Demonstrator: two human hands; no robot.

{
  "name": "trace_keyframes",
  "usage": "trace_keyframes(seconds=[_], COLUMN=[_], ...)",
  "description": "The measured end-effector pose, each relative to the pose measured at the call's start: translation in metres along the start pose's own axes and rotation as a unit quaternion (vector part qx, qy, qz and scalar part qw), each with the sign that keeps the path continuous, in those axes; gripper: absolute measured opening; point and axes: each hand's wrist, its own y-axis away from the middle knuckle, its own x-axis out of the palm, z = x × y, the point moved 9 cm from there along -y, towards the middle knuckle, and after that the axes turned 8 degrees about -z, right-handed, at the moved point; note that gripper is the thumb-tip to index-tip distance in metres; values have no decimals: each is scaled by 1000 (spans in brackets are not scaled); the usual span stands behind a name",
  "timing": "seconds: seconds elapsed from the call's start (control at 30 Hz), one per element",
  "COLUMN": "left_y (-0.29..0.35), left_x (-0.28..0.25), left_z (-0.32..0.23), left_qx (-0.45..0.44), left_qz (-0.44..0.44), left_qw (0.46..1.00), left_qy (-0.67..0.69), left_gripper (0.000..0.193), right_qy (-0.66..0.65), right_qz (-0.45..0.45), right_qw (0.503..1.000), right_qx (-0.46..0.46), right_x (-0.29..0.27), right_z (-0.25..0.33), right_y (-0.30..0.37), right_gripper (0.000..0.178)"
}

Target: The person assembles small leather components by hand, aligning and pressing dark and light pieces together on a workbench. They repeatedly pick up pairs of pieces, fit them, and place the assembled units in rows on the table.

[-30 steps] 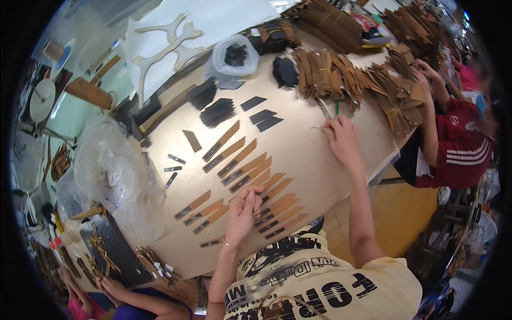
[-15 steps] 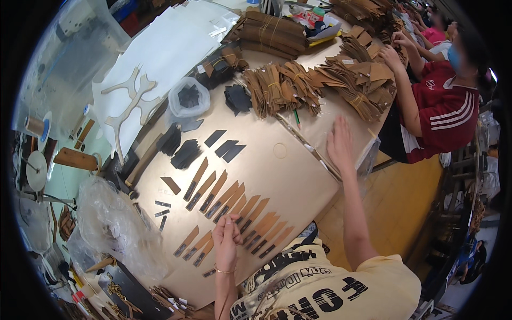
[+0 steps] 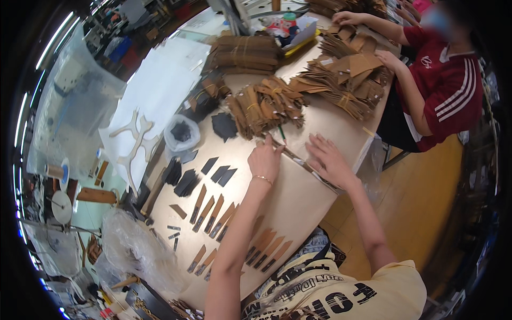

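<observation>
My left hand [image 3: 265,160] reaches across the table to the far end of a narrow dark strip [image 3: 298,160] running over the tabletop. Its fingers are curled down there, and whatever they hold is hidden. To the right of the strip, my right hand [image 3: 329,161] lies low over the table with fingers spread and nothing visible in it. Brown leather pieces with dark ends [image 3: 212,220] lie in rows, partly covered by my left forearm. Beyond my left hand sits a bundle of brown leather strips [image 3: 264,106], with a green pencil-like stick [image 3: 282,132] beside it.
Black pieces [image 3: 186,183] lie in small piles near a clear bag of dark pieces [image 3: 182,133]. More brown bundles [image 3: 346,80] cover the far right, where a co-worker in a red shirt [image 3: 448,85] handles pieces. White sheets [image 3: 160,80] and crumpled plastic [image 3: 133,240] are leftward.
My left hand has moved from above the leather rows, far and right, to the strip's end. My right hand has shifted nearer the strip, fingers more spread. The whole view has shifted slightly.
</observation>
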Motion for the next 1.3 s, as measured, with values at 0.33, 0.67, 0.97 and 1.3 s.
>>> trace_keyframes(seconds=[0.33, 0.67, 0.97, 1.3], left_y=[5, 41, 151, 181], left_x=[1, 46, 183, 172], left_z=[15, -114, -262, -243], left_qx=[-55, 21, 520, 569], left_qz=[-127, 48, 112, 110], left_qw=[988, 943, 811, 784], left_qy=[73, 328, -243, -225], left_gripper=[22, 20, 37, 41], right_qy=[-103, -140, 38, 83], right_qz=[-108, -385, -32, -284], right_qw=[988, 901, 922, 925], right_qx=[42, 144, 384, 237], right_x=[-42, -96, 52, -116], right_z=[-34, -108, -201, -118], right_y=[36, 119, 210, 132], right_gripper=[15, 21, 30, 20])
